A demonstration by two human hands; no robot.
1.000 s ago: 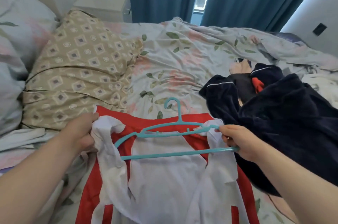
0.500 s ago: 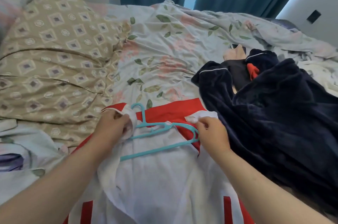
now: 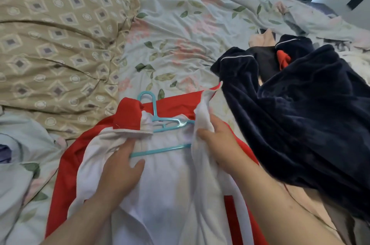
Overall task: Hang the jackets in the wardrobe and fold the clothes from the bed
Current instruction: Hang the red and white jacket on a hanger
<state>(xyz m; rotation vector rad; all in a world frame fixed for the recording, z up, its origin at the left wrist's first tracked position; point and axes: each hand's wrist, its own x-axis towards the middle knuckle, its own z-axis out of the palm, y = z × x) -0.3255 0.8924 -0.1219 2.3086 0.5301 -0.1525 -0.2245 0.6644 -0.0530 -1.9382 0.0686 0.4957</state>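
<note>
1. Looking down from the head view, we see the red-and-white jacket [image 3: 160,194] spread lining-up on the bed [image 3: 180,44]. It lies just beside a heaped navy garment [image 3: 300,124] on its right and near a patterned pillow [image 3: 60,44].
2. The teal hanger [image 3: 163,122] lies inside the jacket at the collar, with its hook poking out past the red neckline.
3. Our left hand [image 3: 120,166] lies on the white lining with its fingers fairly straight. Their tips are at the folded left shoulder flap, and they grip nothing we can make out.
4. Our right hand [image 3: 218,144] is curled round the white right front panel, drawing it over the hanger's arm.
5. A second ago the hanger lay bare on top and the right hand held its end. Now both shoulders cover its arms, and only the middle and lower bar show.
6. We judge the jacket nearly on its hanger. It wants lifting by the hook toward the wardrobe, which is out of view.
</note>
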